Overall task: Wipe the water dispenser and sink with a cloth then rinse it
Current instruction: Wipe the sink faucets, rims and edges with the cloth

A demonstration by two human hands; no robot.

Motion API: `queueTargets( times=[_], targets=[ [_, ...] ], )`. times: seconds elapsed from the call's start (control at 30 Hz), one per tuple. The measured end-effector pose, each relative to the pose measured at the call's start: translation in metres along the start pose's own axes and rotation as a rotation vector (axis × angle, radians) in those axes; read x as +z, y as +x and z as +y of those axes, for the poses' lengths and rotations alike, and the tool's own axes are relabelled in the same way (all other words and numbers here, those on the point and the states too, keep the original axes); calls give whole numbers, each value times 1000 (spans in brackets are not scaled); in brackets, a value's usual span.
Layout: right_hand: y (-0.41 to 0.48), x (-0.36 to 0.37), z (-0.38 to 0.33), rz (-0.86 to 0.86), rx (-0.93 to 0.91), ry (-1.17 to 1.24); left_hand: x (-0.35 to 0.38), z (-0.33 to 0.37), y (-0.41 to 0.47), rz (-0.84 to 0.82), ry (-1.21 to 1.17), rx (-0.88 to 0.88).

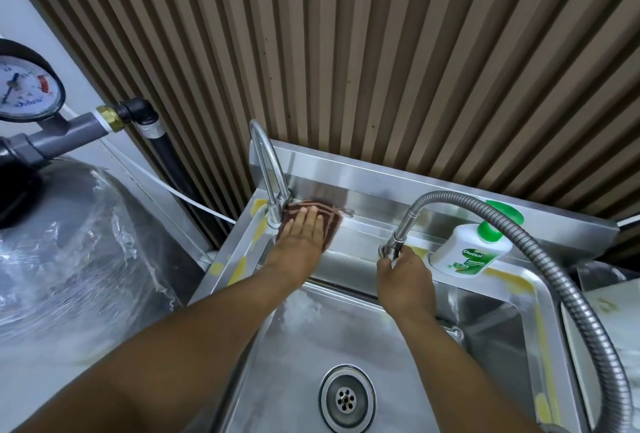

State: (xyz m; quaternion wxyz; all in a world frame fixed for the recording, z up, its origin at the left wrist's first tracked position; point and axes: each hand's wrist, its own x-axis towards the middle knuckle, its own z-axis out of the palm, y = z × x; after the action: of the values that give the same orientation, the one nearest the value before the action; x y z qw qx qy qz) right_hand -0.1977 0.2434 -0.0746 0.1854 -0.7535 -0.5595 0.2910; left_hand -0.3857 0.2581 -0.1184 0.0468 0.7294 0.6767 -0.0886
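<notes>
Brown striped cloth (313,218): soft, light, probably damp; lies on sink (491,335) back ledge beside gooseneck tap (268,169), pressed under flat left hand (299,235). Right hand (403,271) grips flexible hose (540,242) nozzle. Best bunched by an edge.

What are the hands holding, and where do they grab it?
The right hand grips the flexible hose at its nozzle end. The left hand holds nothing; it presses flat on the brown cloth on the sink ledge.
</notes>
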Motion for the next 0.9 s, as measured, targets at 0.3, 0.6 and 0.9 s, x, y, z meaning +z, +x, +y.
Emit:
queueTargets(
  times=[0.3, 0.6, 0.9],
  targets=[
    [0, -1, 1, -8, 16, 12, 10, 72, 1, 67, -176, 188],
    [1, -1, 1, -8, -1, 10, 40, 26, -57, 277, -650, -374],
    [4, -1, 4, -20, -22, -14, 5, 86, 0, 233, -2224, -948]
  ],
)
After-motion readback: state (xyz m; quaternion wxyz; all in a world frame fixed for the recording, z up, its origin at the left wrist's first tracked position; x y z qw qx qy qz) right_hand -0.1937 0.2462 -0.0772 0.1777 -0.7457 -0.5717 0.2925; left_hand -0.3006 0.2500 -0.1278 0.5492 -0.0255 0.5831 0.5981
